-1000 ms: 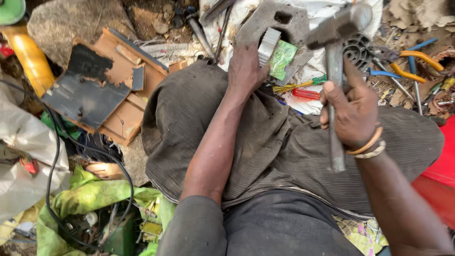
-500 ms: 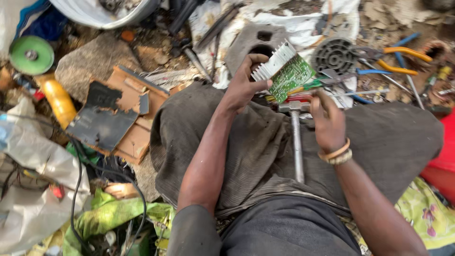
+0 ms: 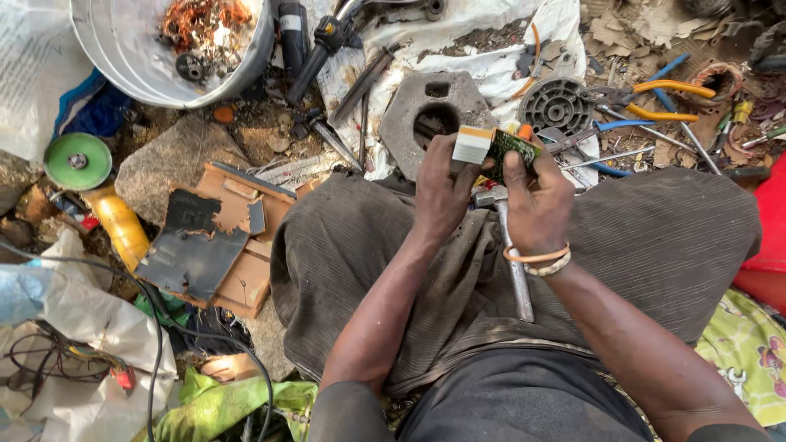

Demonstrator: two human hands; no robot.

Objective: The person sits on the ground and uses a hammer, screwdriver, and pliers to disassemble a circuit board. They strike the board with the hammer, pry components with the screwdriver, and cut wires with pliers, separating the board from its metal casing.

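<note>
a small green circuit board (image 3: 509, 149) with a white block is being clamped by the fingers of the left hand (image 3: 442, 192) and right hand (image 3: 536, 205) above the lap; tangled copper wire (image 3: 201, 18) is being held in a round metal bucket (image 3: 147, 69).

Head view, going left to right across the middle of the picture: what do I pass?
Green round grinding disc → yellow plastic bottle → broken black and brown flat panel → left hand → green circuit board with white block → right hand → orange-handled pliers → red plastic item.
</note>
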